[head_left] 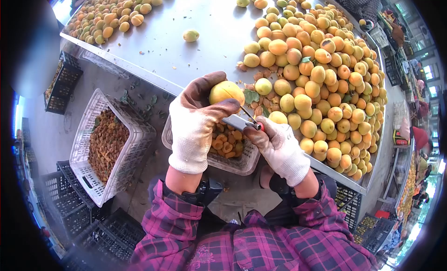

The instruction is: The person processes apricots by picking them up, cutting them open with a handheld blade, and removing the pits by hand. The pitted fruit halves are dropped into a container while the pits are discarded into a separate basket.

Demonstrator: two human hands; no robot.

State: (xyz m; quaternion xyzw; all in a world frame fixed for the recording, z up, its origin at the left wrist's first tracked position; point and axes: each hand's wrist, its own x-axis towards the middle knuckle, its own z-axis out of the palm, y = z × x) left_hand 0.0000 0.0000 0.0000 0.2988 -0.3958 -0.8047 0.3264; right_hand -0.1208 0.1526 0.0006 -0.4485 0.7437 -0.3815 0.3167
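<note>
In the head view, my left hand, in a white glove with brown-coated fingers, is closed round a yellow apricot. A dark line runs over the fruit's lower right side. My right hand, gloved the same way, grips a small knife with a flat grey metal part and a bit of red at the handle. The knife's thin dark tip reaches up to the apricot, beside my left thumb. Below my hands stands a light plastic crate holding apricot halves.
A big heap of apricots covers the right of the metal table; another pile lies at its far left. One apricot sits alone between them. A white crate of brown pits and black crates stand at left.
</note>
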